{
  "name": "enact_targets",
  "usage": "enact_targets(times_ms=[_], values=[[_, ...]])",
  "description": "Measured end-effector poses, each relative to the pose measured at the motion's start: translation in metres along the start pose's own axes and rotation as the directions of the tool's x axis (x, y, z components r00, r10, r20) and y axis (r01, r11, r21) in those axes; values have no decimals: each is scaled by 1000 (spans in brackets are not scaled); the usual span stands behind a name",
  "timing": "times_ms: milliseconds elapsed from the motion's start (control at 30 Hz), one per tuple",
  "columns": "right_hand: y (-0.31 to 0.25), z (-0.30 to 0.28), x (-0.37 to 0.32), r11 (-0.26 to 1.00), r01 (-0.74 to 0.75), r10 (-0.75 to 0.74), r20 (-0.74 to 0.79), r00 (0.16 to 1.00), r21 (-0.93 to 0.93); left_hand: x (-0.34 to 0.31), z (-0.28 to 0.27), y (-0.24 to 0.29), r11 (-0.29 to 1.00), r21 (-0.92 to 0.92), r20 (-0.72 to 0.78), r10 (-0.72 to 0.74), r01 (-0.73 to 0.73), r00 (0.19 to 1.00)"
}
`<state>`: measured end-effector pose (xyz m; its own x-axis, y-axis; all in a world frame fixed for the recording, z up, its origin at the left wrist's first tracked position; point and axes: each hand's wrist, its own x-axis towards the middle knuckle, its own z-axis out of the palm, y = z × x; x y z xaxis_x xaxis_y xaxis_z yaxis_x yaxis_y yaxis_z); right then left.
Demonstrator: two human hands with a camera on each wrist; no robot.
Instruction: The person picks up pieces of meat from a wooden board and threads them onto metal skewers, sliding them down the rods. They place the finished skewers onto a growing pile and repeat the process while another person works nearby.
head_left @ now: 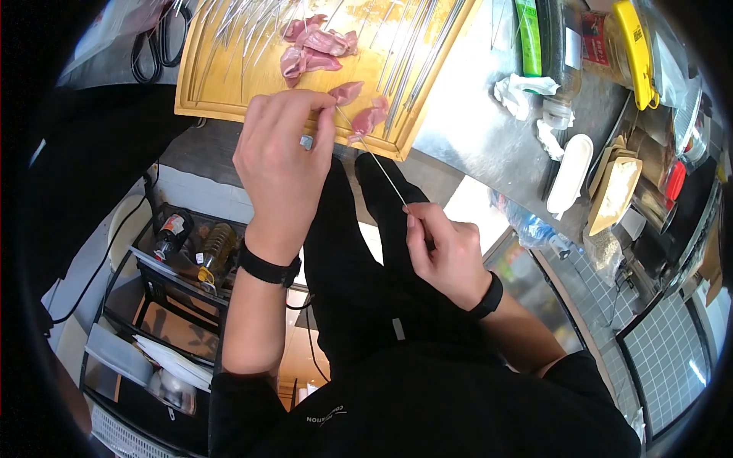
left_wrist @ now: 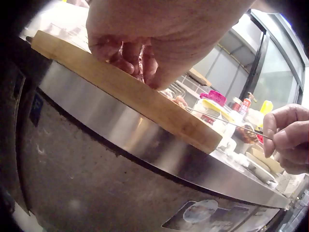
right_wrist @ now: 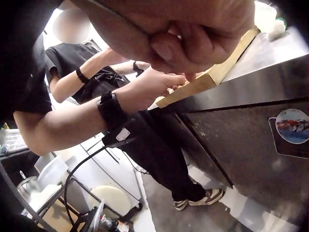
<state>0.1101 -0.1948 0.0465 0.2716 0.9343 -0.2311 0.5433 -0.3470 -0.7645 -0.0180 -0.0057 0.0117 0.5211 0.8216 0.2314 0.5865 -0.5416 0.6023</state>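
Note:
In the head view my right hand (head_left: pixel 449 256) pinches the lower end of a thin metal skewer (head_left: pixel 388 176) between thumb and forefinger. The skewer slants up to the front edge of the wooden board (head_left: pixel 301 105), where a pink piece of raw meat (head_left: pixel 371 116) is threaded on it. Beside the skewer's upper end, my left hand (head_left: pixel 282 149) pinches the edge of another meat piece (head_left: pixel 349 92) with thumb and forefinger. More raw meat (head_left: pixel 317 47) lies farther back on the board. In the left wrist view the left fingertips are partly hidden behind the board's edge.
Many loose metal skewers (head_left: pixel 416 57) lie on the board, left and right of the meat. A steel counter (head_left: pixel 481 114) holds crumpled tissue (head_left: pixel 515 95), a white tray (head_left: pixel 570 174) and bottles. Another person (right_wrist: pixel 91 63) stands at the left. A rack (head_left: pixel 172 290) with bottles stands below.

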Motion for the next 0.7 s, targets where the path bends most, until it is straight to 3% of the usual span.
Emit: enact_targets(times_ms=[700], values=[[9,25,21,989,146,-148,-92,985,-32,4,-2,7,991,108,34,-78,74,996]])
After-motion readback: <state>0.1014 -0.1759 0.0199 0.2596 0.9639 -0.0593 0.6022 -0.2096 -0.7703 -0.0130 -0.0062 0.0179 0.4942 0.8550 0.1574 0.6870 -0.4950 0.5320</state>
